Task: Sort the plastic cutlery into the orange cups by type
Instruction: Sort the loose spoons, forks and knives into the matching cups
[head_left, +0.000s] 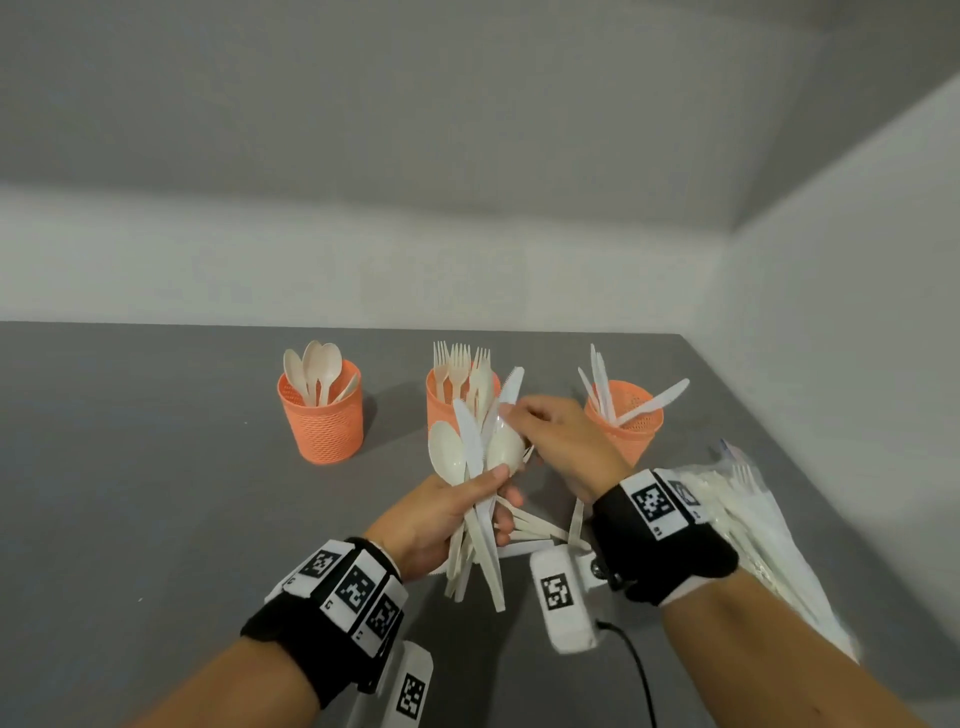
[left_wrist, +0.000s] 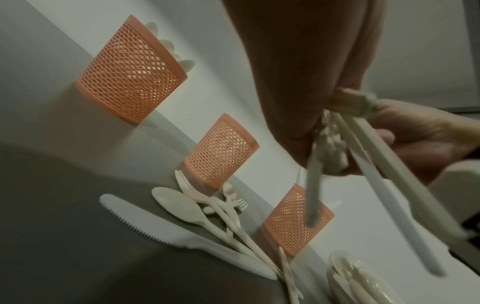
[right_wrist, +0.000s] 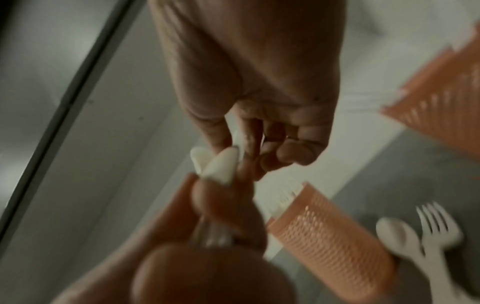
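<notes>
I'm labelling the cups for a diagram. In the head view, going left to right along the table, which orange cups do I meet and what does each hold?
Cup of spoons → cup of forks → cup of knives. The right hand reaches between the last two, partly covering both.

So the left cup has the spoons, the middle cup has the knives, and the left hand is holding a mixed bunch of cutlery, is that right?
Not quite. The middle cup holds forks, not knives, as the head view shows; the knives stand in the right cup. The rest is right: the left cup has the spoons, and the left hand holds a mixed bunch of cutlery.
</notes>
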